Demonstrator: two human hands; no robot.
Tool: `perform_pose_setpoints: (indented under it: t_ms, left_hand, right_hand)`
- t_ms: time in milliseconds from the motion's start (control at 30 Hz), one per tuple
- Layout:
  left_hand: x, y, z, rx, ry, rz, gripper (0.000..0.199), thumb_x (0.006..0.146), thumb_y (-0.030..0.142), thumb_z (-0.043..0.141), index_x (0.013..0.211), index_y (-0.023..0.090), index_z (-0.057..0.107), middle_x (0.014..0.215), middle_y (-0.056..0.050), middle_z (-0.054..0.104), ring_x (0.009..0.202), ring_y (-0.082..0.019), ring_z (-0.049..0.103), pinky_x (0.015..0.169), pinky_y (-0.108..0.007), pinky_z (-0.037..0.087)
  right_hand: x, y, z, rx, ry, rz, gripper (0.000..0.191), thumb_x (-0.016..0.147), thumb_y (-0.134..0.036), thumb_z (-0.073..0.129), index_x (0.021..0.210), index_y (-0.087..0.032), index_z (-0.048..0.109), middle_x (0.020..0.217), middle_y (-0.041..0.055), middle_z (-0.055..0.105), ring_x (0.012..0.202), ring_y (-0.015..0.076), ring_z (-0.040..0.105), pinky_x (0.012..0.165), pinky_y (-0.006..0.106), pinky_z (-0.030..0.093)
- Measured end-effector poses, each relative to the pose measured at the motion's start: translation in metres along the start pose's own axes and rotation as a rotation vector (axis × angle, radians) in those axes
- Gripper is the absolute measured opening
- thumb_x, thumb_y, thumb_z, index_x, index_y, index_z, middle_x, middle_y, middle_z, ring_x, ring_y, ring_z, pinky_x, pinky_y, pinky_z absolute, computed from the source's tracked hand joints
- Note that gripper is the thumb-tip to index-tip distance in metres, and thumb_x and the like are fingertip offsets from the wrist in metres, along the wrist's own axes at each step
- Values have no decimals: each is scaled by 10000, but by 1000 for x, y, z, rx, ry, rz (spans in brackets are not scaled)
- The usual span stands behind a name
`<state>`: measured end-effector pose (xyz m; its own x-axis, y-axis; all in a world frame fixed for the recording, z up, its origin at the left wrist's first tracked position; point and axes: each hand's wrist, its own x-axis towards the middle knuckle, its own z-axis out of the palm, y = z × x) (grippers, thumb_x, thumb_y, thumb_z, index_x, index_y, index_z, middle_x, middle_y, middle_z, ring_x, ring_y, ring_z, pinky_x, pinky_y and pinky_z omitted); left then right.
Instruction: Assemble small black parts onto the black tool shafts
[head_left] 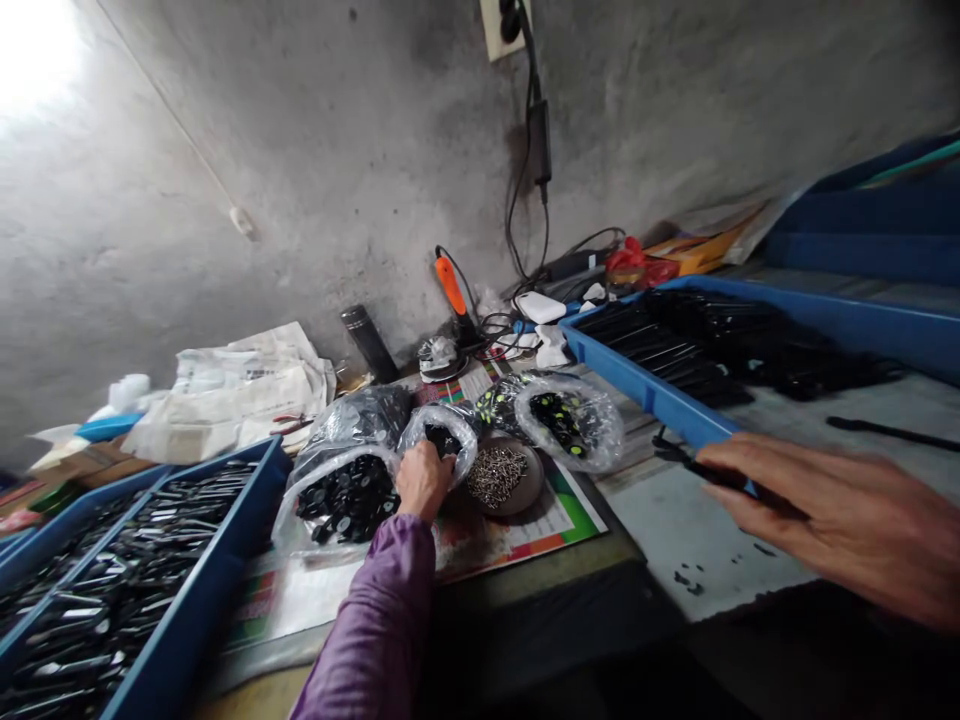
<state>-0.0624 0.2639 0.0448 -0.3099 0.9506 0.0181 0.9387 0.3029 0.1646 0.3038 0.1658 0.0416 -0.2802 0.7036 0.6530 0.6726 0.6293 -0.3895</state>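
In the head view, the left hand [425,480], in a purple sleeve [386,600], reaches over the counter [600,590] from its near edge into the mouth of a small clear bag [466,452] of black pieces. Its fingers are bent and drawn together, but the tips are partly hidden, so I cannot tell whether that grip has hold of anything. The right hand [840,510], a little blurred, is over the counter's right part; its grip is closed around a slim black part [694,462], whose hooked end points left, just by the near corner of the right-hand blue tray [664,400]. That tray carries many thin black lengths [675,340]. A loose black strip [892,432] lies near the right hand.

Left of the small bag stands a larger bag of black discs [349,500]; to its right are a dish of small metal screws [497,474] and a bag of black and yellow-green pieces [566,425]. Another blue tray [214,565], full of dark parts, lines the counter's left side. Toward the back edge, an orange-handled tool [450,285] stands by the wall.
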Motion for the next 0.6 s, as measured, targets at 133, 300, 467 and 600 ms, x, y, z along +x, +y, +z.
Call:
perform_pose_setpoints:
  t_ms: [133, 300, 467, 600]
  left_hand:
    - [5, 6, -4, -13, -22, -12, 322, 927, 406, 610, 1090, 132, 654, 1095, -96, 682, 1015, -224, 655, 883, -423, 537]
    - [8, 10, -2, -44, -24, -30, 298, 924, 371, 624, 1090, 125, 655, 1120, -106, 674, 1037, -229, 649, 887, -417, 540]
    - [11, 7, 2, -84, -5, -22, 280, 917, 362, 636, 1066, 127, 661, 1101, -104, 681, 1024, -225, 654, 882, -407, 538]
    - [11, 4, 3, -116, 12, -3, 255, 912, 368, 642, 974, 123, 673, 1021, -84, 699, 969, -209, 665, 873, -404, 535]
  right_hand:
    - [-6, -12, 10, -152, 53, -119, 255, 915, -324, 528, 1159, -366, 593, 989, 23, 722, 821, 294, 717, 670, 428, 586]
    - [-4, -28, 12, -72, 1, -114, 214, 919, -273, 512, 1103, -336, 601, 942, 8, 729, 786, 277, 723, 693, 416, 596]
    - [-4, -39, 15, -60, 4, -149, 188, 915, -239, 505, 1072, -305, 586, 936, 24, 738, 767, 284, 733, 644, 412, 609]
    - [-6, -45, 23, -45, 29, -174, 167, 933, -277, 456, 1073, -311, 540, 862, 9, 725, 690, 284, 727, 558, 422, 593]
